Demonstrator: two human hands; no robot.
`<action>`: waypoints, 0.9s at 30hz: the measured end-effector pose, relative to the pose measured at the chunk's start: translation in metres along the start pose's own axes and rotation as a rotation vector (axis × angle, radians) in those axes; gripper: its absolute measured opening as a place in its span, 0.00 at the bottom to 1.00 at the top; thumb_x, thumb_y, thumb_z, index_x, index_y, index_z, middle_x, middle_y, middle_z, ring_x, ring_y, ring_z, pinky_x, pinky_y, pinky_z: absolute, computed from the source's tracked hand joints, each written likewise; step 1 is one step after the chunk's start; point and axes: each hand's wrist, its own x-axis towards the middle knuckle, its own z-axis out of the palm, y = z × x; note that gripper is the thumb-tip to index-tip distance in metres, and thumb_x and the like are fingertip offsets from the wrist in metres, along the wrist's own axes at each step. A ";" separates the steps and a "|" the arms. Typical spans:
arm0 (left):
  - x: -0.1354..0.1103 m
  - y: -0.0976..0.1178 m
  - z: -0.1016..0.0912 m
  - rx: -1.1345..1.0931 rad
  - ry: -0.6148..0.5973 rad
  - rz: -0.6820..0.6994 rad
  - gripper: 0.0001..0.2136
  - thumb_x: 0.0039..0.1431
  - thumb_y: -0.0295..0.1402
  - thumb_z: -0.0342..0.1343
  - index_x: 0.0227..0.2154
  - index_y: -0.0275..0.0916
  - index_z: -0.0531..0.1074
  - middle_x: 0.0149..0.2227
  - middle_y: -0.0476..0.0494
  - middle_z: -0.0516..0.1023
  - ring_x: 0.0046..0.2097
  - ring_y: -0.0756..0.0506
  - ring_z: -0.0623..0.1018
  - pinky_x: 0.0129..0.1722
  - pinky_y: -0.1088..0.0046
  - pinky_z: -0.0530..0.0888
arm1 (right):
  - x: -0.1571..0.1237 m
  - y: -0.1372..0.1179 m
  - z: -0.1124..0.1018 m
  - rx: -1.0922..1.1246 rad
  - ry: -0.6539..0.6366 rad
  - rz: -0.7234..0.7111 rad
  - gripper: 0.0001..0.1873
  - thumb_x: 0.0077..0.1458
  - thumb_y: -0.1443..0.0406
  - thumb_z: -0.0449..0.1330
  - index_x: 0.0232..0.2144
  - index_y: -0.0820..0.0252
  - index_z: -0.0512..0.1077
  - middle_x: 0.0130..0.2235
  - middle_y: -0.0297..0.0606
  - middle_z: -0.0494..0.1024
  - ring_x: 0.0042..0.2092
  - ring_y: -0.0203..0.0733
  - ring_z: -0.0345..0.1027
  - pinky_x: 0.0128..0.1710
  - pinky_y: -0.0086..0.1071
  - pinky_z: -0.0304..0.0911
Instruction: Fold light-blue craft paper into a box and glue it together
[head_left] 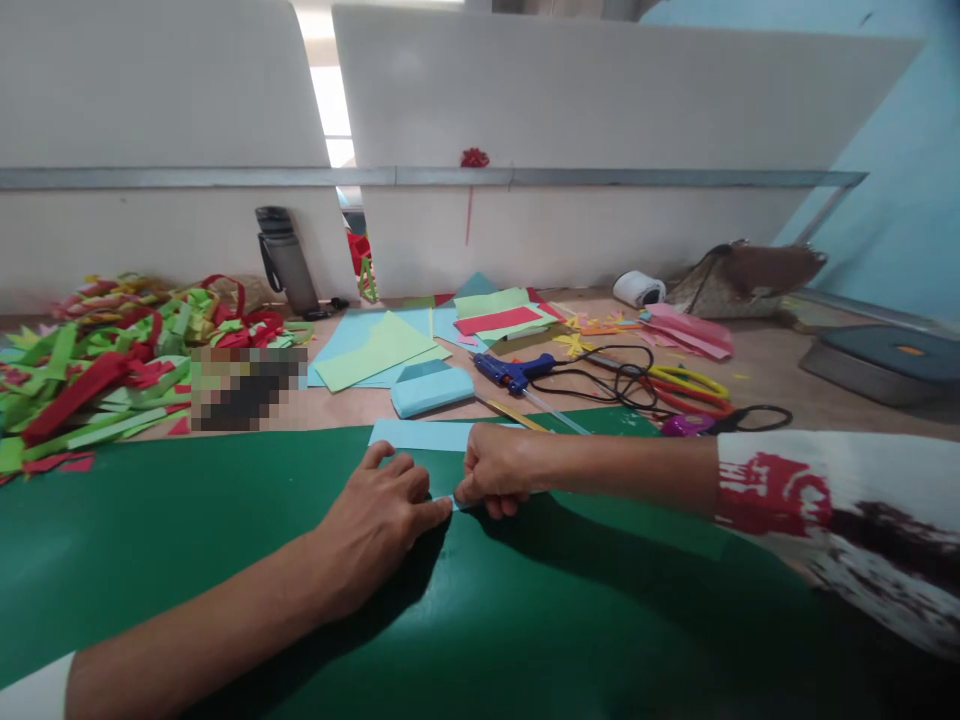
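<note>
A light blue paper sheet (420,435) lies on a large green mat (187,540) in front of me. My left hand (379,520) rests flat on the sheet's near part, fingers spread and pressing down, the index fingertip at the paper's near edge. My right hand (495,470) is closed in a pinch on that same near edge, right beside the left fingertip. Most of the sheet's near half is hidden under both hands.
A pile of green and red paper strips (97,360) lies at the left. Beyond the mat are coloured paper sheets (390,345), a blue glue gun (514,372) with black cord, yellow scissors (686,382), a dark bottle (285,260), a tape roll (637,288) and a bag (750,272).
</note>
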 end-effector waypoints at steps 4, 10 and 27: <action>0.000 0.003 -0.001 -0.012 0.065 -0.001 0.14 0.62 0.27 0.44 0.31 0.42 0.74 0.24 0.47 0.70 0.29 0.48 0.64 0.40 0.63 0.56 | 0.005 -0.008 -0.002 -0.110 0.004 0.051 0.13 0.41 0.64 0.59 0.12 0.63 0.64 0.17 0.34 0.69 0.19 0.32 0.60 0.17 0.26 0.55; -0.002 0.003 0.002 -0.016 0.100 0.006 0.15 0.63 0.28 0.42 0.30 0.42 0.74 0.24 0.47 0.70 0.28 0.47 0.64 0.40 0.62 0.56 | 0.006 -0.009 -0.007 -0.180 -0.017 0.083 0.13 0.40 0.64 0.60 0.11 0.62 0.63 0.14 0.31 0.65 0.18 0.32 0.56 0.19 0.28 0.56; -0.004 0.001 0.005 -0.039 0.130 -0.008 0.14 0.63 0.27 0.42 0.31 0.42 0.74 0.25 0.47 0.71 0.29 0.47 0.65 0.41 0.61 0.56 | -0.040 0.049 -0.017 -0.123 0.113 0.268 0.12 0.47 0.65 0.55 0.15 0.64 0.66 0.15 0.31 0.65 0.16 0.28 0.53 0.18 0.24 0.52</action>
